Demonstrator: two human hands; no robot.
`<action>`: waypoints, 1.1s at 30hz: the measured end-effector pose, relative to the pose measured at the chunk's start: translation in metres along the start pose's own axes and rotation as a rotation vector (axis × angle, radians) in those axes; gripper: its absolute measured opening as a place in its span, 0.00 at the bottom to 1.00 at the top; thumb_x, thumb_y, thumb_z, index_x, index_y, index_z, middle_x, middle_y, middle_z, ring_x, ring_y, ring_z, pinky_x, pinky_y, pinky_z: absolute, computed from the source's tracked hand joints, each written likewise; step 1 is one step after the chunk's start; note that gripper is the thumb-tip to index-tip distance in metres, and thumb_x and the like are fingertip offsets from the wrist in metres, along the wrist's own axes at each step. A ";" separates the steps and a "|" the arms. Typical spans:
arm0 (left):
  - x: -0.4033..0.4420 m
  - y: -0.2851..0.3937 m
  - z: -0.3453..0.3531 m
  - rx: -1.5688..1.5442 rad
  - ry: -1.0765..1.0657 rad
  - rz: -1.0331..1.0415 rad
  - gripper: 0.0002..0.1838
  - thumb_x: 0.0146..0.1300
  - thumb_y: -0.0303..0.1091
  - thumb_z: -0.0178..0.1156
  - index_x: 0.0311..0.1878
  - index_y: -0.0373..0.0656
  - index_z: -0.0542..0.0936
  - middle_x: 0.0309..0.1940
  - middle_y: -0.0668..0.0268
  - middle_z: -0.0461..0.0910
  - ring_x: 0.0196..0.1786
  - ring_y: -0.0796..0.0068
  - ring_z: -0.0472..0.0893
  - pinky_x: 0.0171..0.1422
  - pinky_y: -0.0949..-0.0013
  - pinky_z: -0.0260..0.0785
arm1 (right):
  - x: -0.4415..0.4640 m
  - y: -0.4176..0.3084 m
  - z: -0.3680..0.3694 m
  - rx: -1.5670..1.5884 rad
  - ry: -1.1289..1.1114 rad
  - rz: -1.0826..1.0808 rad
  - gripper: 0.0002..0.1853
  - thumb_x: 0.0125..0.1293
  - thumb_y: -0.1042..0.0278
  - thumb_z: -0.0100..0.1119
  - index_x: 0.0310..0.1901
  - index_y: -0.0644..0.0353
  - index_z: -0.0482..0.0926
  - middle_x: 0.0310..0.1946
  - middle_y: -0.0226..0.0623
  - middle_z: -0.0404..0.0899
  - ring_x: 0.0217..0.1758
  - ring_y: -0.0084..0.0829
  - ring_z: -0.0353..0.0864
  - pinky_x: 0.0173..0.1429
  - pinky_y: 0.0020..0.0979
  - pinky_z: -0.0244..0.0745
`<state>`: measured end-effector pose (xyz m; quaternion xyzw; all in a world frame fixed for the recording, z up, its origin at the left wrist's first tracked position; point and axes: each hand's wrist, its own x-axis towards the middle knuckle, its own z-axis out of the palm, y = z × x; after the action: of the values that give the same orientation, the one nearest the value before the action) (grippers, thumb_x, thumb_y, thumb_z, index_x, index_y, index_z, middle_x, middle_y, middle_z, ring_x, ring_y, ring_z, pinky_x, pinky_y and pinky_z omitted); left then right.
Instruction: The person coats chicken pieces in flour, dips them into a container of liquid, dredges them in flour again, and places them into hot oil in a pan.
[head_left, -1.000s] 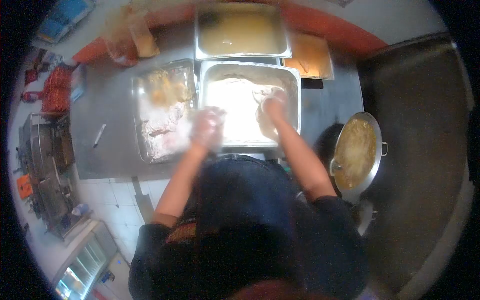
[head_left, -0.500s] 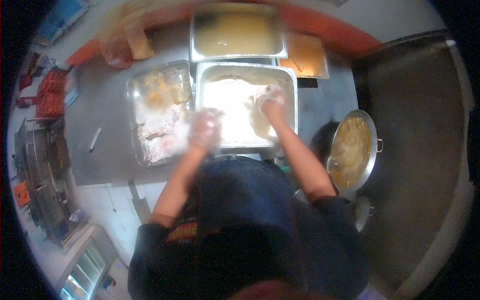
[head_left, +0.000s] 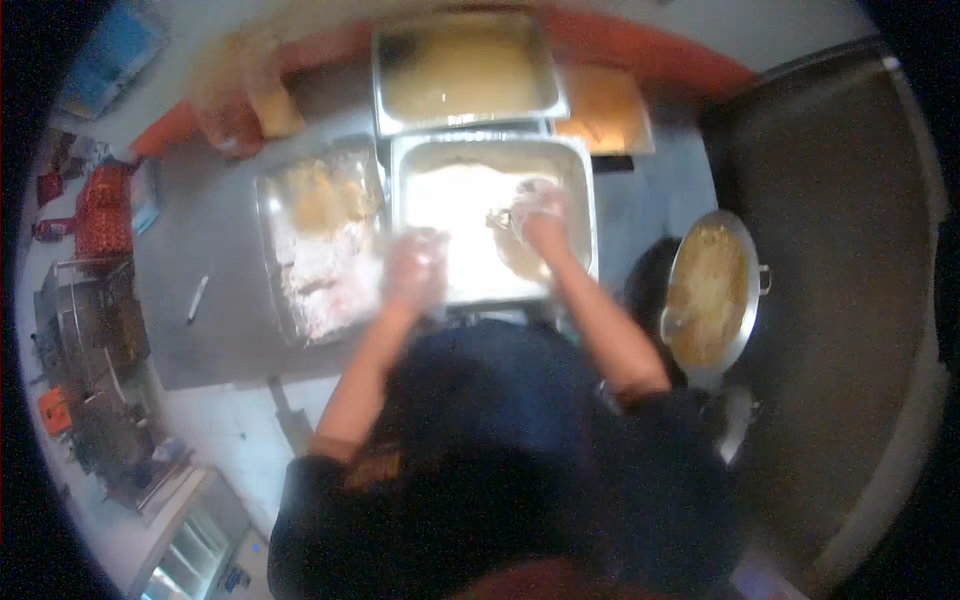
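Observation:
A deep steel pan [head_left: 592, 215] of white flour [head_left: 455, 215] lies in front of me. My right hand [head_left: 541, 212], in a clear plastic glove, is in the right part of this pan, down at the flour; its fingers are smeared and partly hidden. A small dark-flecked lump [head_left: 499, 218] shows beside it. My left hand [head_left: 416, 268], also gloved and floury, hovers at the pan's near left rim, blurred by motion. Left of it lies a tray [head_left: 268, 235] with flour-coated pieces [head_left: 325, 285] and yellowish-orange pieces [head_left: 325, 195] at its far end.
Behind the flour stands a steel pan of yellowish liquid [head_left: 465, 75], with an orange-brown tray [head_left: 605, 110] beside it. A wide pan of bubbling oil [head_left: 708, 295] is at the right. A white marker-like stick [head_left: 198, 299] lies on the grey table [head_left: 225, 345]. Red baskets [head_left: 103, 210] stand far left.
The view has shifted slightly. My right hand stays in the flour pan with a small turn, and my left hand remains blurred at the rim between pan and tray.

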<state>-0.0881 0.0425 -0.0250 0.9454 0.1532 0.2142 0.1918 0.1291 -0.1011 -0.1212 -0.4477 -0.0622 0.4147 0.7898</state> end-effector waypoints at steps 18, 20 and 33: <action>0.022 0.022 -0.024 0.048 0.013 0.194 0.08 0.50 0.34 0.59 0.34 0.43 0.79 0.35 0.60 0.79 0.43 0.58 0.76 0.50 0.58 0.67 | -0.131 -0.325 0.037 -0.165 0.381 -0.354 0.08 0.57 0.77 0.55 0.40 0.65 0.76 0.31 0.36 0.78 0.32 0.26 0.77 0.36 0.25 0.74; 0.028 0.036 -0.023 0.039 0.029 0.227 0.08 0.49 0.34 0.60 0.33 0.43 0.79 0.33 0.60 0.80 0.41 0.59 0.77 0.48 0.59 0.68 | -0.159 -0.350 -0.005 -0.435 0.531 -0.365 0.08 0.58 0.74 0.56 0.39 0.65 0.77 0.31 0.36 0.78 0.32 0.26 0.77 0.36 0.26 0.73; 0.010 0.004 -0.010 -0.064 -0.289 -0.110 0.21 0.47 0.30 0.57 0.48 0.35 0.76 0.46 0.52 0.75 0.53 0.56 0.72 0.60 0.59 0.63 | -0.291 -0.293 -0.309 -2.057 0.728 0.036 0.02 0.59 0.76 0.52 0.31 0.61 0.75 0.27 0.35 0.74 0.31 0.34 0.78 0.32 0.39 0.75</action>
<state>-0.0837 0.0455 -0.0111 0.9501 0.1685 0.0697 0.2532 0.2613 -0.5849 -0.0017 -0.9907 -0.1352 0.0184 0.0022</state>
